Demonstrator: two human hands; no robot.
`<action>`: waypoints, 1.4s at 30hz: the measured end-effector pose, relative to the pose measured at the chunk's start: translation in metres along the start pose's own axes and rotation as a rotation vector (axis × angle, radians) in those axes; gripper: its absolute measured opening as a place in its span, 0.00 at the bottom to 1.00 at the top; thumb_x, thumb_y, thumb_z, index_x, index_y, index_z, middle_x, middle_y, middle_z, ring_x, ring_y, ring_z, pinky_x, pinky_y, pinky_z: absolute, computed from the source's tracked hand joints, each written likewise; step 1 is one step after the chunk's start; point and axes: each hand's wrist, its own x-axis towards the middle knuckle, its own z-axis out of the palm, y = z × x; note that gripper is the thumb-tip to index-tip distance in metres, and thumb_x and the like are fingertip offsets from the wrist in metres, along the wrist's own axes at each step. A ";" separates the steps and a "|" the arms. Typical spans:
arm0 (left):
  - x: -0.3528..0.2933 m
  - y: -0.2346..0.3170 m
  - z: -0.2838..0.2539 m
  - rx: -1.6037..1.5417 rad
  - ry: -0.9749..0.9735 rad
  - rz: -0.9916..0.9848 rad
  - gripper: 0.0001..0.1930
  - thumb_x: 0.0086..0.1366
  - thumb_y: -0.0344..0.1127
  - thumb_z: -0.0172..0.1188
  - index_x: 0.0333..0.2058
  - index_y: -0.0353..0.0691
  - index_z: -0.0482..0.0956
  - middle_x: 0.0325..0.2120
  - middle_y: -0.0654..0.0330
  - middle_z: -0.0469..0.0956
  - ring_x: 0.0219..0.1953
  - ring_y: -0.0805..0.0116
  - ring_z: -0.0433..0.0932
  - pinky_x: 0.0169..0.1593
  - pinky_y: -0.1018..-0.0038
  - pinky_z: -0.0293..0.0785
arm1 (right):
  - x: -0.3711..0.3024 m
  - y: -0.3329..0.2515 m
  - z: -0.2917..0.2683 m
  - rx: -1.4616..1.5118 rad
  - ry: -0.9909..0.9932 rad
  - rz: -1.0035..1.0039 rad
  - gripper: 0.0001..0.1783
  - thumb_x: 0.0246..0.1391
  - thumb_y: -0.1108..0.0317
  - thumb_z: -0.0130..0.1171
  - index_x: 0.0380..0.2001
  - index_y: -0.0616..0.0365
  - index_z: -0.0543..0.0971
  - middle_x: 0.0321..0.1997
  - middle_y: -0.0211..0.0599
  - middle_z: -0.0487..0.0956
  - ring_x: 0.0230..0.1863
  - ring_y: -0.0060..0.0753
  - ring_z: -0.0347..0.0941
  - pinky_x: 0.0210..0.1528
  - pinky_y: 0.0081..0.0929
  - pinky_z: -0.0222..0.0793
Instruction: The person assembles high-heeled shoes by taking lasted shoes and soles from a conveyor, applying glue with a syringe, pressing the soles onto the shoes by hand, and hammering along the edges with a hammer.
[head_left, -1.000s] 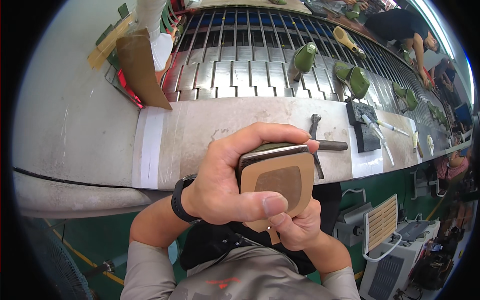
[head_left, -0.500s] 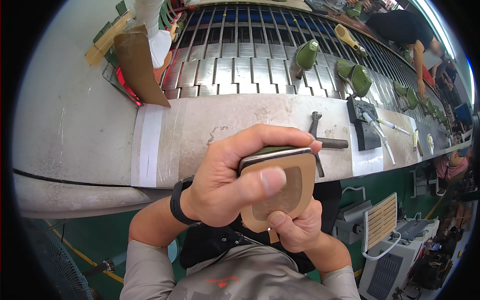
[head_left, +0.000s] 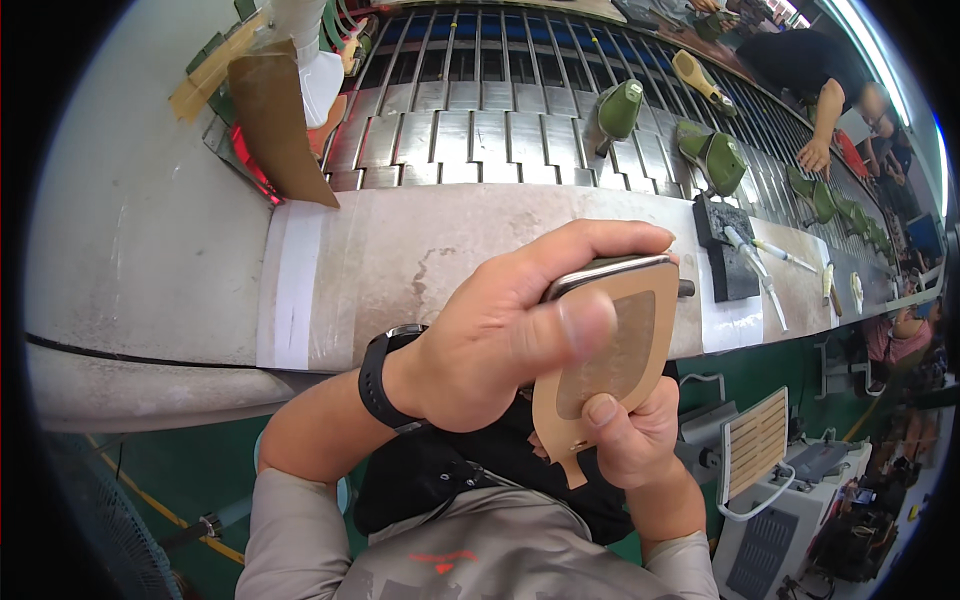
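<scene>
In front of my body I hold a shoe (head_left: 632,335) with its tan sole turned up; a lighter, see-through-looking patch covers the sole's middle. A sliver of dark green upper and a shiny edge show along the toe. My left hand (head_left: 480,345) wraps the toe end, fingers over the far edge and a blurred thumb across the sole. At the narrow end my right hand (head_left: 638,440) grips the shoe, its thumb pressed on the sole and its other fingers hidden beneath. Beyond the shoe, only the end of a hammer handle (head_left: 686,288) shows.
A pale worktop (head_left: 400,240) borders a metal conveyor (head_left: 480,135) carrying a green shoe (head_left: 620,110) and several others. Brushes (head_left: 757,265) rest by a black block (head_left: 730,250). Brown cardboard (head_left: 275,130) stands left; a co-worker's hand (head_left: 815,155) is far right.
Both hands have moved the shoe right and slightly up, turning it so more of the narrow end shows. It now hides most of the hammer. The co-worker's hand has shifted left.
</scene>
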 end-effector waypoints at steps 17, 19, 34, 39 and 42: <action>0.054 -0.035 -0.020 -0.208 0.080 0.143 0.31 0.81 0.53 0.48 0.68 0.32 0.69 0.55 0.56 0.81 0.55 0.75 0.78 0.62 0.76 0.74 | 0.038 -0.014 -0.035 0.136 0.103 0.088 0.20 0.74 0.59 0.55 0.48 0.69 0.81 0.35 0.44 0.86 0.28 0.32 0.86 0.29 0.28 0.85; 0.053 -0.039 -0.023 -0.158 0.040 0.187 0.31 0.82 0.50 0.50 0.71 0.33 0.65 0.56 0.56 0.80 0.57 0.74 0.77 0.63 0.76 0.73 | 0.039 -0.013 -0.037 0.114 0.098 0.088 0.19 0.74 0.59 0.56 0.48 0.69 0.81 0.35 0.44 0.86 0.28 0.31 0.85 0.29 0.27 0.85; -0.014 -0.021 -0.001 0.182 0.184 0.342 0.26 0.80 0.45 0.51 0.62 0.26 0.68 0.63 0.30 0.72 0.64 0.46 0.76 0.68 0.56 0.72 | 0.009 -0.007 -0.013 -0.381 -0.008 -0.204 0.19 0.75 0.59 0.53 0.39 0.65 0.83 0.27 0.35 0.82 0.26 0.23 0.76 0.28 0.26 0.71; -0.047 -0.005 0.006 0.138 0.337 0.243 0.17 0.80 0.44 0.54 0.51 0.33 0.73 0.55 0.28 0.78 0.58 0.43 0.82 0.61 0.50 0.79 | 0.000 0.008 0.010 -0.522 -0.096 -0.327 0.11 0.69 0.66 0.61 0.34 0.63 0.82 0.21 0.40 0.76 0.19 0.45 0.74 0.23 0.36 0.70; -0.056 0.004 0.002 0.225 0.331 0.271 0.15 0.77 0.42 0.59 0.47 0.35 0.72 0.51 0.31 0.81 0.55 0.45 0.84 0.57 0.53 0.83 | 0.001 0.015 0.023 -0.536 -0.107 -0.374 0.10 0.66 0.67 0.65 0.35 0.64 0.83 0.21 0.39 0.76 0.19 0.45 0.73 0.23 0.37 0.70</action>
